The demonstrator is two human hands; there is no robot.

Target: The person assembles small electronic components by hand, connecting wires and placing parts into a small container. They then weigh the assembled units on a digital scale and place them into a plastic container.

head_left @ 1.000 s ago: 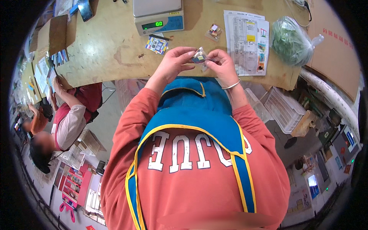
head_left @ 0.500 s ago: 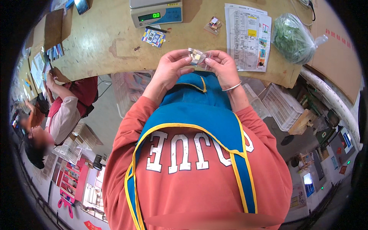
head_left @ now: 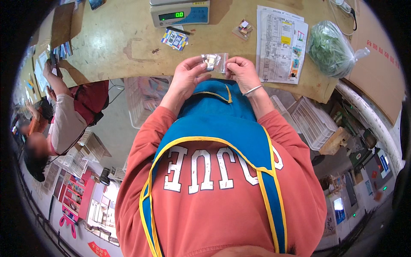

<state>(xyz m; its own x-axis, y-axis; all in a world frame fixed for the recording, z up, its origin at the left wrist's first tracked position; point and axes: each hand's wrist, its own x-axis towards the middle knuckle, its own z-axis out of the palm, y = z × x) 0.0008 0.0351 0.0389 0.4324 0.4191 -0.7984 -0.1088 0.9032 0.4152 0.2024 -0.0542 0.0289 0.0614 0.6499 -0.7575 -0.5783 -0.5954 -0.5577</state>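
Between my hands, at the near edge of the table, is a small clear plastic bag (head_left: 212, 62) with several small pale pieces inside. My left hand (head_left: 189, 70) grips the filled end of the bag between thumb and fingers. The fingertips of my right hand (head_left: 242, 73) pinch the bag's flat edge on the other side. A similar small bag of pieces (head_left: 244, 29) lies on the table beyond my right hand. Past my left hand lie colourful printed cards (head_left: 174, 39) and a black pen (head_left: 180, 31).
A digital scale (head_left: 180, 16) stands at the far edge. Printed sheets (head_left: 280, 47) lie on the right, beside a knotted plastic bag of green stuff (head_left: 329, 48) and a large cardboard sheet (head_left: 381, 64). Plastic crates (head_left: 314, 122) sit below. A co-worker (head_left: 70, 115) works at the left.
The small bag has shifted slightly left. My right hand has moved its pinch along the bag's edge, so more of the bag shows. The co-worker's arms have moved.
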